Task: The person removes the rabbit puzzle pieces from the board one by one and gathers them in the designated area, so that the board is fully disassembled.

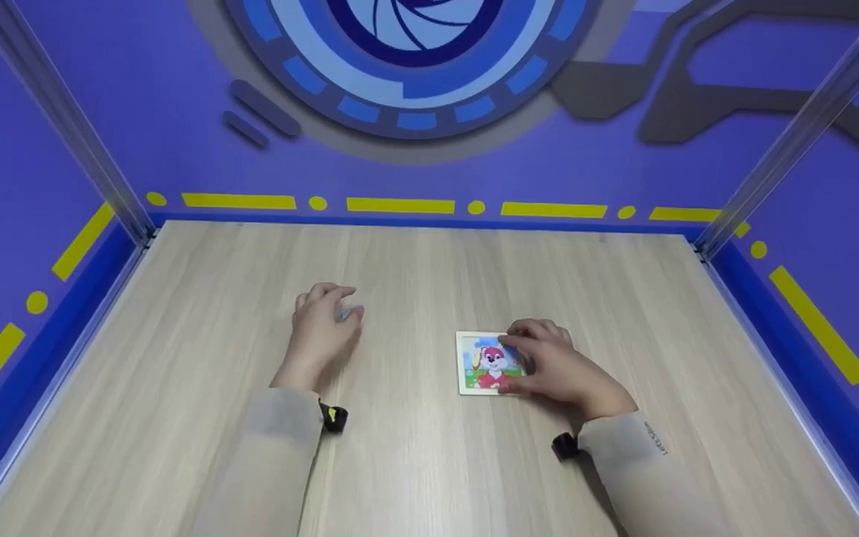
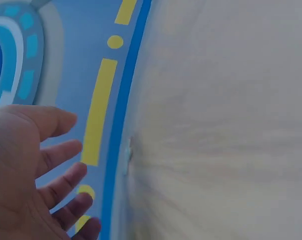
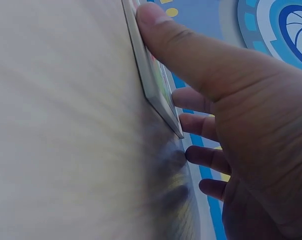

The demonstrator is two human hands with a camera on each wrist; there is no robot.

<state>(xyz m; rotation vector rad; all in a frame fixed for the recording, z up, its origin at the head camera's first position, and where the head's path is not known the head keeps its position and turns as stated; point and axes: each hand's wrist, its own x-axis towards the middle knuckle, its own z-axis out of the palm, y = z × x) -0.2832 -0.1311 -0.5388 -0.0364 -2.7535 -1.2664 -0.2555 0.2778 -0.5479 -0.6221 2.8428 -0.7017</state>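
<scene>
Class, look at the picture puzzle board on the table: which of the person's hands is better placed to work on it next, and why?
Probably the right hand: it already rests on the puzzle board, thumb on its edge. The left hand lies apart on the table.

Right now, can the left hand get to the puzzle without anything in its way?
Probably yes. The left hand hangs open over bare table, and nothing lies between it and the puzzle. But the right hand already rests on the puzzle's right side, so only its left part is free.
</scene>
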